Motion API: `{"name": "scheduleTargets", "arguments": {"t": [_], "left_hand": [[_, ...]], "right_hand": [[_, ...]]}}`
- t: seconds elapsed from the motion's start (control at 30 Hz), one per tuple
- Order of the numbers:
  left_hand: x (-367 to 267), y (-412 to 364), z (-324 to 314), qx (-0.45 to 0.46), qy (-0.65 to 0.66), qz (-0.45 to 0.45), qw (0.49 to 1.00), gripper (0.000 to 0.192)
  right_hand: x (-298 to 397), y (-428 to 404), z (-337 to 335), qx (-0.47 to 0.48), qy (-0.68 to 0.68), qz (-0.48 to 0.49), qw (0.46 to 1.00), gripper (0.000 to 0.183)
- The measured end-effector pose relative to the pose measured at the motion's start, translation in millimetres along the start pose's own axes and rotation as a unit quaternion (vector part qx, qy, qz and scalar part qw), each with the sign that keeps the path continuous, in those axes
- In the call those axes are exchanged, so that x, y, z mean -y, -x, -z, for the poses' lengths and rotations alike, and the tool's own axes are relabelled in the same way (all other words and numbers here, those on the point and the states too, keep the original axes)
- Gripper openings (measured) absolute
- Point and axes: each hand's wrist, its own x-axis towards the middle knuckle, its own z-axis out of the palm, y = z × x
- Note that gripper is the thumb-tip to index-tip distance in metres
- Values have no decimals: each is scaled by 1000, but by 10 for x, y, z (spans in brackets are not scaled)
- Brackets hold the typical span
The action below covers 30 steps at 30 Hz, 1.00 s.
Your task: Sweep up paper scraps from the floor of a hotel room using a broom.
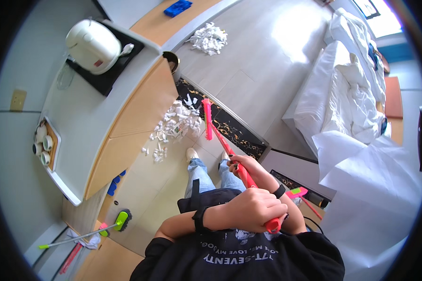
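Note:
A red broom (225,143) slants down across my front to the floor. My left hand (255,210) is wrapped around the handle near its top end, in front of my chest. Lower on the same handle, my right hand (247,166) has its fingers closed. The pink broom head (207,119) is beside a dark patterned threshold strip (244,137). To the left of the bristles lies a pile of white scraps (183,119), with smaller bits scattered nearer my feet. I cannot tell whether the bristles touch the pile.
Another white scrap pile (209,39) lies on the floor beyond the threshold. On the left, a counter (81,137) carries a white appliance (93,45) and a tray of cups (52,147). A green mop (123,220) leans behind me. White-covered furniture (337,95) stands at right.

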Motion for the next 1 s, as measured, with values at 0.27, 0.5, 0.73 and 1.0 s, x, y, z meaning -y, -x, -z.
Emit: {"name": "scheduleTargets", "arguments": {"t": [0.27,0.5,0.73,1.0], "left_hand": [[459,-738,-673,136,78,5,988,14],[1106,-1728,-1582,150,87,10,985,16],[1588,-2368,-2231,160,154,15,975,16],[2258,-2397,-2383,123,182,114,969,12]], "right_hand": [[675,482,971,-26,-159,39,986,11],[1596,781,2008,-47,-141,105,983,15],[2068,1044,2763,-81,-239,122,960,11],[2231,438,3277,-124,-234,130,956,9]]}}
